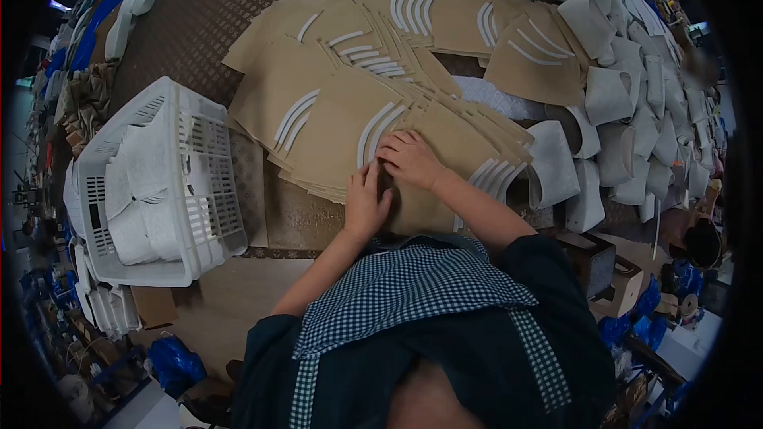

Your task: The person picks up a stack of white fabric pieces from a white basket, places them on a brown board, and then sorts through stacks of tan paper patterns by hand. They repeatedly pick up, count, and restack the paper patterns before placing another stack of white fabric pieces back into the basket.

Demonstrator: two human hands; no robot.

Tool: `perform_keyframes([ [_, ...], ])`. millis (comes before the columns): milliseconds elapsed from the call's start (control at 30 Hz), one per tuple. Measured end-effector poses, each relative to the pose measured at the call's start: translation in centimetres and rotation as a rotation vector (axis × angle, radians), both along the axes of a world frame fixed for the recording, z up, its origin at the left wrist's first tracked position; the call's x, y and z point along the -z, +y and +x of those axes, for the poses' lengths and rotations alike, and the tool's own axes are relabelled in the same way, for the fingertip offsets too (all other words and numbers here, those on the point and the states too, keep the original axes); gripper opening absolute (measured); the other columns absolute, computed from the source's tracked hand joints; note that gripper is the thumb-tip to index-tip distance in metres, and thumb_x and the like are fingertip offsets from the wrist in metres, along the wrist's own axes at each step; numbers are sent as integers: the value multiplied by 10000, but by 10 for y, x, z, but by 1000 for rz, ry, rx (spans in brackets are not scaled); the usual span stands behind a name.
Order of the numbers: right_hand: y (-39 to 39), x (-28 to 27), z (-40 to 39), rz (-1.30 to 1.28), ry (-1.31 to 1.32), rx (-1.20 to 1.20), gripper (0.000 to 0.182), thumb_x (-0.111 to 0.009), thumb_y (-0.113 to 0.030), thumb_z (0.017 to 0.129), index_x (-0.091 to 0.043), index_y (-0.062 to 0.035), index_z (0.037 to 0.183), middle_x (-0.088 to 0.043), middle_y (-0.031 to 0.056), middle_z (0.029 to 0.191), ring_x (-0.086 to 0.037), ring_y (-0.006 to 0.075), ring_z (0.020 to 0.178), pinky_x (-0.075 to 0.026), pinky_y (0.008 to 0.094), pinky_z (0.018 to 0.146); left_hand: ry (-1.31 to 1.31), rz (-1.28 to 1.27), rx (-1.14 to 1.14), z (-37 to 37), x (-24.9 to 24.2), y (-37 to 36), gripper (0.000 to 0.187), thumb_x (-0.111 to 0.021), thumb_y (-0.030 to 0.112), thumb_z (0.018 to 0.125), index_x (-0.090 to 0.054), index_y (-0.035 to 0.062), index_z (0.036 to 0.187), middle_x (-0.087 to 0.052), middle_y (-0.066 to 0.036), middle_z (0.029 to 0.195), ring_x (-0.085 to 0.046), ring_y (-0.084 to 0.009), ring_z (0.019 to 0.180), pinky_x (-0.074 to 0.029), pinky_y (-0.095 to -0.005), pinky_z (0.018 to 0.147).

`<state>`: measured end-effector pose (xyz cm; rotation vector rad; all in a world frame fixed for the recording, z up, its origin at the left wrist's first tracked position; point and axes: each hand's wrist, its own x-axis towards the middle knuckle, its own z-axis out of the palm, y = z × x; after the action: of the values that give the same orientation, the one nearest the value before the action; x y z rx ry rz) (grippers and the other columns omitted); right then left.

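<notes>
Overlapping tan sheets (pixel 334 123), each bearing curved white strips (pixel 377 129), cover the dark table. My left hand (pixel 364 205) rests flat on the nearest tan sheet, fingers together and pointing up toward the strips. My right hand (pixel 411 160) lies just to the right of it, fingertips bent onto the same sheet beside a pair of white strips. The two hands nearly touch. Whether either one pinches a strip is hidden by the fingers.
A white slotted plastic basket (pixel 199 191) holding white curved pieces stands at the left. Many curled white pieces (pixel 612 95) are piled along the right side. More tan sheets (pixel 445 16) fan out at the back. Boxes (pixel 604 270) sit near my right elbow.
</notes>
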<state>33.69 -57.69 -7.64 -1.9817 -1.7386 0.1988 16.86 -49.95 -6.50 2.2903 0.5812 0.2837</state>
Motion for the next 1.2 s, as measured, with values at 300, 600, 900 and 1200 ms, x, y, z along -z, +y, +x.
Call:
perform_keyframes([
  [300, -12, 1, 3, 45, -16, -31, 148, -630, -205, 751, -650, -129, 877, -602, 10, 965, -522, 212, 1000, -412, 385, 900, 93, 12, -27, 18, 1, -6, 598, -690, 167, 781, -465, -27, 1300, -523, -229, 1142, -501, -393, 1056, -425, -435, 931],
  [600, -81, -9, -13, 251, 135, 286, 362, -629, -138, 756, -621, -85, 1114, -588, 78, 1193, -488, 275, 1188, -366, 419, 1020, 223, -55, -3, 42, -12, -25, 595, -738, 261, 746, -506, -35, 1207, -530, -230, 1103, -558, -396, 997, -475, -440, 860],
  [900, -234, 46, -24, 433, 754, 1302, 462, -646, -217, 837, -541, 23, 1218, -568, 201, 1190, -535, 345, 1083, -425, 410, 938, 200, -125, 36, 64, 2, -42, 701, -743, 325, 752, -462, -71, 1257, -533, -263, 1175, -552, -413, 1061, -468, -443, 896],
  [1200, -254, 31, 6, 493, 1344, 1250, 423, -671, -242, 879, -569, 42, 1175, -650, 71, 984, -595, 155, 866, -468, 280, 805, 221, 20, 125, 100, -6, -84, 655, -726, 344, 760, -505, -77, 1210, -546, -266, 1168, -553, -404, 1071, -477, -435, 892],
])
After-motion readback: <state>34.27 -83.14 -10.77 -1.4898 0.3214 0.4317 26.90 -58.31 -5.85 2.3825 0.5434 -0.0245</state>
